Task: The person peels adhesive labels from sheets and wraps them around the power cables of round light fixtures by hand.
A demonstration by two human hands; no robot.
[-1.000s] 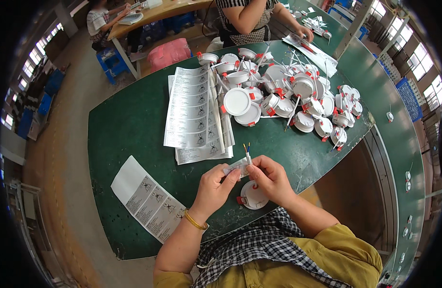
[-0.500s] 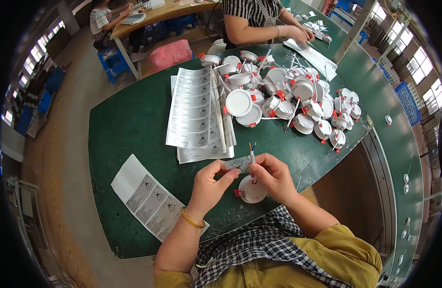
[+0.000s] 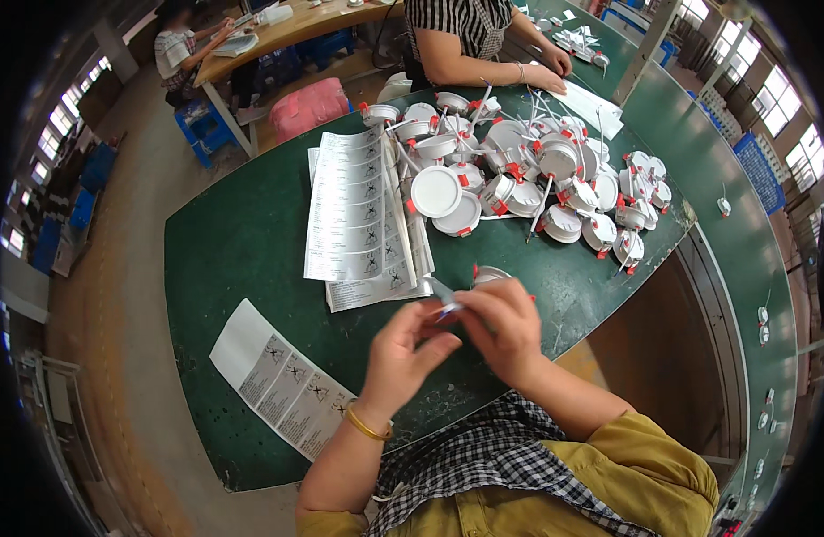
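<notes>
A small downlight (image 3: 490,274) with a white body and red clips lies partly hidden behind my right hand (image 3: 508,327). My right fingers are closed on its cable, which has a silvery label (image 3: 439,290) on it. The cable's bare wire ends (image 3: 448,311) point towards my left hand (image 3: 410,351). My left fingers are curled, the thumb apart from them, with nothing plainly held; motion blurs the fingertips. Left of my hands, a partly used label sheet (image 3: 282,380) lies on the green table (image 3: 242,259).
Beyond my hands is a stack of printed label sheets (image 3: 345,206). A heap of white downlights (image 3: 519,161) with red clips and cables sits to its right. Across the table a co-worker's hands (image 3: 550,72) rest by a white sheet (image 3: 595,109). A green bench (image 3: 743,268) runs along the right.
The downlight has swung from below my hands to beyond them, and its wire ends now point towards me. My left hand has come off the label.
</notes>
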